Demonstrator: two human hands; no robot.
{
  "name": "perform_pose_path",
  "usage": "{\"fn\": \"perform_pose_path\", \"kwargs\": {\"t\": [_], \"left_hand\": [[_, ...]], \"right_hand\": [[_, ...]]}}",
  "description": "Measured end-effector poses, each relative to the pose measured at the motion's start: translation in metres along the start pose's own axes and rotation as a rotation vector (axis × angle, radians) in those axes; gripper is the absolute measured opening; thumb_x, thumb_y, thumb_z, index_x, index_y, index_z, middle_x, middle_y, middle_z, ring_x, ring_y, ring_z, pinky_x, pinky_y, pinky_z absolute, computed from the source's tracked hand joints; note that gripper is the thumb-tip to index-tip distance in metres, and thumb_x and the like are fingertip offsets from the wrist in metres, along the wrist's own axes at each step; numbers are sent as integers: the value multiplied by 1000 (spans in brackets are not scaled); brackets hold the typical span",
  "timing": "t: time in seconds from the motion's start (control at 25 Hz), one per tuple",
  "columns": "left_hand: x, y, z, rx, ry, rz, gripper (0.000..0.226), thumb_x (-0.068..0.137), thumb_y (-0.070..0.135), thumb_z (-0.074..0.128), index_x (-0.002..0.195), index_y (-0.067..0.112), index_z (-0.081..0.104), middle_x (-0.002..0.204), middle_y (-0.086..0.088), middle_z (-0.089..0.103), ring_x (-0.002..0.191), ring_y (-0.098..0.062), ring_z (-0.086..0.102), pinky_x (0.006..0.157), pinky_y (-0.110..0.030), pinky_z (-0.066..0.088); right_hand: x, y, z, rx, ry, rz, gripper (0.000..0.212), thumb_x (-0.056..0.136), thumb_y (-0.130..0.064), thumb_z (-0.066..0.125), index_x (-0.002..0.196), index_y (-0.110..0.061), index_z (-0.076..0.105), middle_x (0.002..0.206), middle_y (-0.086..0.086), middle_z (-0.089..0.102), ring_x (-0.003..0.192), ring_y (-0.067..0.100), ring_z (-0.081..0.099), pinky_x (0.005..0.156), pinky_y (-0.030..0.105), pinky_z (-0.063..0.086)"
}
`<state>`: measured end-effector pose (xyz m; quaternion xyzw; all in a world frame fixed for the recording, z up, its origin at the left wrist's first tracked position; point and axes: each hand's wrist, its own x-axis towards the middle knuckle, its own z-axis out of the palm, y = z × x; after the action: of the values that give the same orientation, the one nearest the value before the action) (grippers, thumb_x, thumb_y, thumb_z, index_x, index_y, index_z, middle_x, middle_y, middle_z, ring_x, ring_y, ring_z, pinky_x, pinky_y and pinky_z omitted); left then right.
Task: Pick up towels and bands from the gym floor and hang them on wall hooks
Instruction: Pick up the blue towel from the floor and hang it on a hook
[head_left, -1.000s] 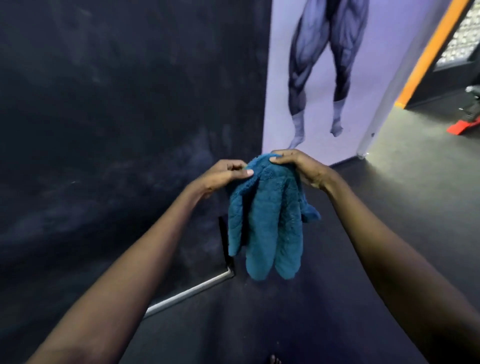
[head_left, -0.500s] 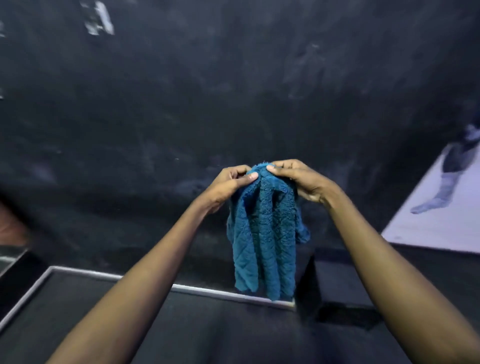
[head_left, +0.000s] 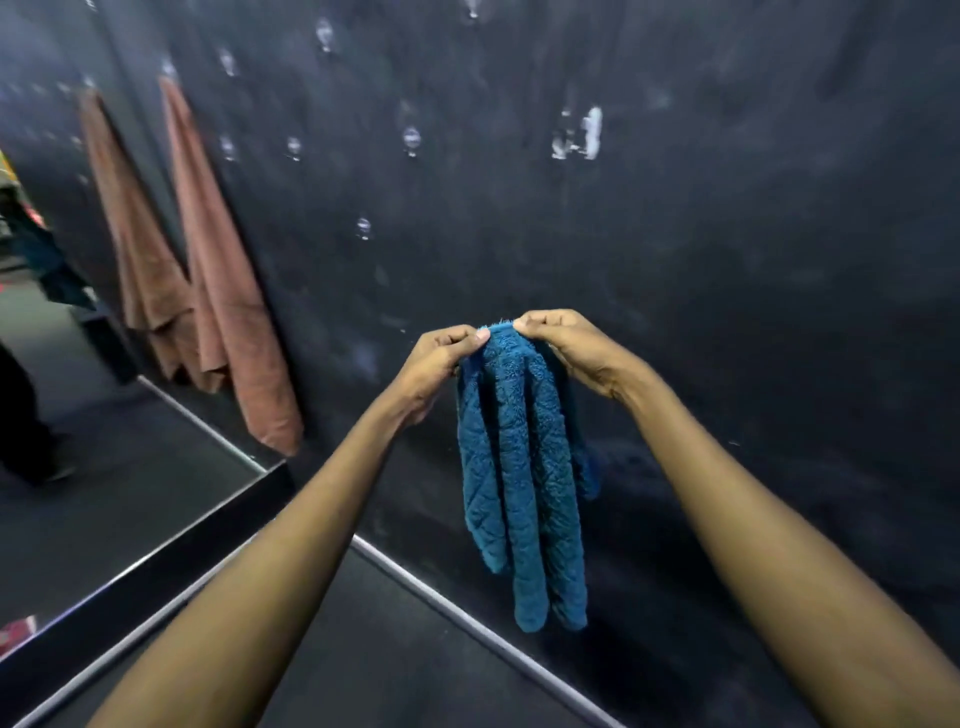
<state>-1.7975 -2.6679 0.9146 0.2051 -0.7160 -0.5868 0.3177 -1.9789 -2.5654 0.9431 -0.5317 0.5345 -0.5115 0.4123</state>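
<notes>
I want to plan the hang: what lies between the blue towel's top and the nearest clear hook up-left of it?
In the head view, only dark wall lies between the blue towel, pinched by the left hand and right hand, and that hook.

The blue towel (head_left: 519, 467) is thick terry cloth, fluffy and matt, with a quilted diamond texture. The brown towel (head_left: 228, 291) at far left is thinner, smoother matt cloth. The wall (head_left: 727, 260) is matt black with pale scuffs. Its hooks (head_left: 412, 140) look like clear glossy plastic. The mirror (head_left: 130, 441) on the left is glossy. The strip (head_left: 467, 621) along the floor's edge looks like metal.
</notes>
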Motion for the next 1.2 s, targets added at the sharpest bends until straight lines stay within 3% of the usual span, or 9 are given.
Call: {"fn": "perform_pose_path", "kwargs": {"t": [0.08, 0.2, 0.32, 0.44, 0.52, 0.64, 0.84, 1.0, 1.2], "left_hand": [[8, 5, -56, -22, 72, 19, 33, 94, 29, 61, 98, -3, 69, 95, -11, 70, 88, -17, 61, 84, -33, 43], [26, 10, -125, -75, 127, 35, 33, 96, 26, 60, 101, -4, 69, 99, -22, 69, 87, -26, 63, 84, -37, 50], [48, 18, -188, -30, 155, 62, 23, 99, 23, 55, 95, 6, 71, 93, -15, 71, 80, -21, 66, 77, -31, 53], [76, 20, -258, -23, 231, 69, 24, 101, 18, 51, 103, 3, 69, 93, -12, 72, 78, -17, 67, 73, -27, 54], [99, 24, -301, 43, 304, 96, 22, 101, 16, 50, 102, 2, 66, 88, -8, 70, 75, -12, 64, 71, -25, 51], [138, 28, -370, 194, 434, 183, 8, 97, 11, 56, 95, 9, 64, 85, -1, 65, 77, -9, 57, 75, -24, 47], [195, 34, -483, 221, 509, 218, 11, 95, 7, 58, 96, 10, 69, 90, -4, 69, 79, -6, 62, 77, -17, 50], [245, 32, -560, 282, 547, 256, 12, 95, 8, 59, 93, 12, 70, 84, 0, 70, 73, -1, 62, 73, -15, 50], [308, 17, -640, 262, 586, 308, 12, 95, 15, 60, 94, 10, 71, 88, -3, 71, 81, -11, 62, 80, -27, 51]], "right_hand": [[50, -7, 36, -29, -25, -35, 15, 97, -25, 60, 98, -11, 68, 95, 7, 69, 87, 17, 62, 80, 29, 49], [117, -17, 77, -149, -47, -71, 18, 94, -35, 64, 93, -18, 70, 93, 1, 71, 85, 12, 63, 80, 28, 49], [176, -28, 107, -34, -29, -80, 11, 95, -23, 64, 97, -14, 70, 95, 4, 72, 89, 15, 65, 83, 29, 52], [240, -49, 141, 53, -61, -104, 9, 93, -9, 62, 99, -11, 69, 93, 5, 71, 85, 14, 66, 76, 23, 55], [289, -60, 161, -32, -18, -213, 9, 91, -8, 65, 97, -14, 70, 94, 8, 69, 87, 15, 63, 81, 25, 52], [364, -75, 190, -164, 110, -401, 9, 90, -11, 69, 97, -15, 70, 86, 5, 68, 77, 8, 60, 75, 19, 49], [499, -93, 228, -325, 142, -490, 8, 85, -21, 71, 94, -21, 69, 65, -7, 57, 63, 6, 50, 64, 24, 42], [583, -111, 254, -587, 163, -449, 20, 82, -41, 70, 92, -24, 73, 84, -5, 72, 79, 9, 63, 76, 30, 49], [660, -133, 280, -728, 207, -411, 23, 88, -39, 66, 96, -19, 75, 92, -3, 72, 86, 11, 62, 73, 23, 42]]}}
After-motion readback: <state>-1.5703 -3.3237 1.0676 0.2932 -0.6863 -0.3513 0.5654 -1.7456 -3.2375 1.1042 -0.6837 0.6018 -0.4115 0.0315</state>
